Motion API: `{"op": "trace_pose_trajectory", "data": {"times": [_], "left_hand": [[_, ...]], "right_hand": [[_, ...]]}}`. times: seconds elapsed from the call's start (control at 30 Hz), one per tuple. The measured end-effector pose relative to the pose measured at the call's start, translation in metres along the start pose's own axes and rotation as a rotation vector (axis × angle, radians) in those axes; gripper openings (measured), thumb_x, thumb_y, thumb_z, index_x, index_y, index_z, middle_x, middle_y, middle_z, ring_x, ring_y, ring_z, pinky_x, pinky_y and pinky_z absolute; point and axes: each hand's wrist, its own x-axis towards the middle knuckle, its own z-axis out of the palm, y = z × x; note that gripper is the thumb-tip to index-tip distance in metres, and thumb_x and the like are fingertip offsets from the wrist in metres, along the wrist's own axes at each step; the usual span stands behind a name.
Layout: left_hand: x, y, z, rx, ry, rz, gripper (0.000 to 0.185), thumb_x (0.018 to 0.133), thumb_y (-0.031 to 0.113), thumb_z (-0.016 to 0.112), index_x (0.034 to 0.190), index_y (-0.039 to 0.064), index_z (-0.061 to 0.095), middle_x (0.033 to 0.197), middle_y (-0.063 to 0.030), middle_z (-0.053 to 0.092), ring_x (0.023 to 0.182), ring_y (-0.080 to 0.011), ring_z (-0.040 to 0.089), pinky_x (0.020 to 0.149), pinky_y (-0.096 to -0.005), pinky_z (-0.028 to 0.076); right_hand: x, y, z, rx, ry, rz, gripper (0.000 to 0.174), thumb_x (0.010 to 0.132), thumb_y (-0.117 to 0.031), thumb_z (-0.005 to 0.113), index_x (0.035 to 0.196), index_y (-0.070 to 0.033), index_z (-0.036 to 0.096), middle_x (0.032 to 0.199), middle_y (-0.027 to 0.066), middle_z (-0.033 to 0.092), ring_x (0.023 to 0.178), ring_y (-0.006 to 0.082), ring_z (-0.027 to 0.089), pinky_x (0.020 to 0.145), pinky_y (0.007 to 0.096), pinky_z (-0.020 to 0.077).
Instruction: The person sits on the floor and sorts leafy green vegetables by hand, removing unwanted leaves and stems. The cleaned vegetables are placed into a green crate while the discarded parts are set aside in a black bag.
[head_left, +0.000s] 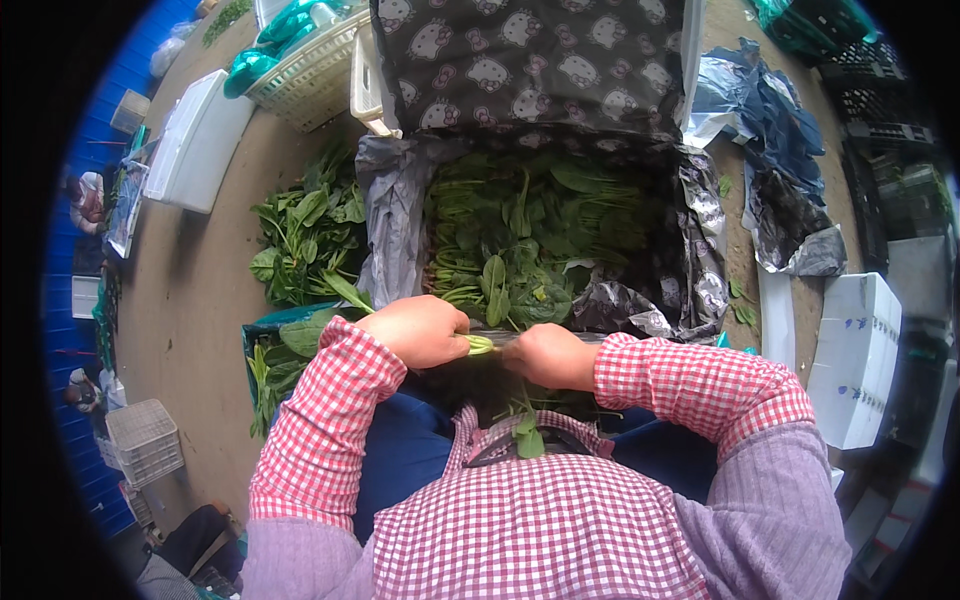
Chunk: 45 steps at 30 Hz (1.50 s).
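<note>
My left hand (417, 330) is closed around a small bunch of leafy greens that look like spinach. Its pale stems (480, 344) point right, and a leaf (346, 289) sticks out on the left. The curled fingers of my right hand (551, 357) are at the stem ends; motion blur hides what they grip. Just beyond both hands stands a box lined with a dark patterned plastic sheet (525, 67). Inside lie layers of greens (525, 225), stems mostly toward the left side. A loose leafy sprig (529, 441) rests against the checked apron (540, 517).
Loose greens (309, 225) are heaped left of the box, above a green-rimmed container (259, 330) of more leaves. White foam boxes (851, 360) stand at right, near crumpled plastic (780, 135). A plastic basket (311, 71) is at upper left. Other people are at the far left.
</note>
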Motion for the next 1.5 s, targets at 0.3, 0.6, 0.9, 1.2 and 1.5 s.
{"op": "trace_pose_trajectory", "data": {"times": [0.3, 0.6, 0.9, 1.2, 1.5], "left_hand": [[0.001, -0.020, -0.016, -0.368, 0.213, 0.117, 0.033, 0.094, 0.028, 0.073, 0.110, -0.001, 0.070, 0.084, -0.0135, 0.073, 0.072, -0.0209, 0.068, 0.071, -0.0341, 0.054], [0.015, -0.028, -0.008, -0.576, 0.332, 0.097, 0.021, 0.101, 0.013, 0.062, 0.114, 0.000, 0.070, 0.081, -0.0090, 0.070, 0.076, -0.0132, 0.066, 0.075, -0.0311, 0.054], [0.012, -0.022, 0.014, -0.185, 0.734, 0.263, 0.025, 0.086, 0.017, 0.070, 0.107, 0.004, 0.073, 0.096, -0.0161, 0.074, 0.088, -0.0363, 0.070, 0.080, -0.0451, 0.056], [-0.014, 0.012, 0.024, -0.102, 1.002, 0.432, 0.021, 0.084, 0.012, 0.075, 0.105, 0.008, 0.075, 0.095, -0.0100, 0.071, 0.086, -0.0331, 0.070, 0.074, -0.0412, 0.057], [-0.038, 0.005, 0.009, -0.294, 0.865, 0.371, 0.024, 0.093, 0.020, 0.075, 0.113, 0.007, 0.077, 0.098, -0.0050, 0.076, 0.087, -0.0207, 0.072, 0.079, -0.0333, 0.057]], "right_hand": [[0.030, 0.150, -0.104, -0.307, 0.457, 0.271, 0.047, 0.090, -0.028, 0.075, 0.130, -0.005, 0.065, 0.125, 0.0183, 0.066, 0.113, 0.0372, 0.066, 0.094, 0.0463, 0.0556], [0.022, 0.317, -0.159, -0.573, 0.501, 0.789, 0.030, 0.092, -0.012, 0.059, 0.118, -0.006, 0.072, 0.117, 0.0236, 0.070, 0.106, 0.0410, 0.069, 0.091, 0.0501, 0.0571], [-0.033, 0.105, -0.177, -0.143, 0.513, 0.495, 0.020, 0.085, -0.013, 0.076, 0.102, -0.001, 0.076, 0.087, 0.0196, 0.075, 0.080, 0.0322, 0.074, 0.075, 0.0390, 0.0567], [-0.078, -0.053, -0.144, -0.229, 0.750, 0.081, 0.009, 0.090, -0.003, 0.071, 0.099, -0.002, 0.070, 0.096, 0.0139, 0.065, 0.083, 0.0346, 0.069, 0.072, 0.0398, 0.0542], [-0.050, -0.117, -0.110, -0.211, 0.553, -0.302, 0.014, 0.088, 0.006, 0.069, 0.099, -0.001, 0.065, 0.101, 0.0126, 0.060, 0.087, 0.0333, 0.067, 0.075, 0.0398, 0.0552]]}}
